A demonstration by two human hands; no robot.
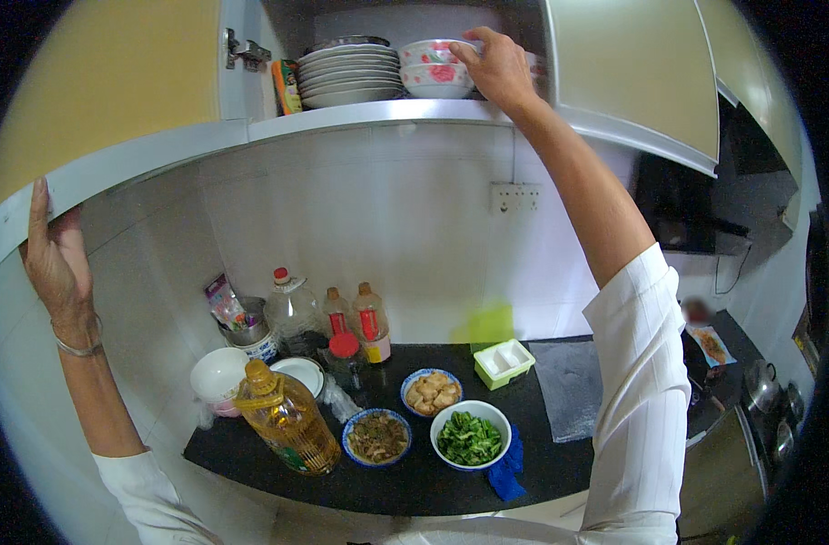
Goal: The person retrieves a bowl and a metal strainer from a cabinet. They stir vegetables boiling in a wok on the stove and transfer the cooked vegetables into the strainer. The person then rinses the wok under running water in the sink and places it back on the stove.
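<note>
My left hand (59,263) grips the lower edge of an open cabinet door (106,150), with one finger in front and the others partly hidden behind it. Inside the raised cabinet, my right hand (498,68) is at a stack of white bowls with pink flowers. Its thumb and fingers close over the right side of the upper bowl (425,53); the far fingertips are hidden. The lower bowl (433,77) sits beneath it on the shelf. Left of the bowls rises a stack of white plates (349,77), topped by a dark dish.
On the black counter (378,486) stand an oil bottle (292,422), a bowl of chopped greens (470,439), a bowl of brownish food (376,439) and a bowl of pale chunks (431,393). A green-and-white container (503,363) and a blue cloth (507,468) lie nearby.
</note>
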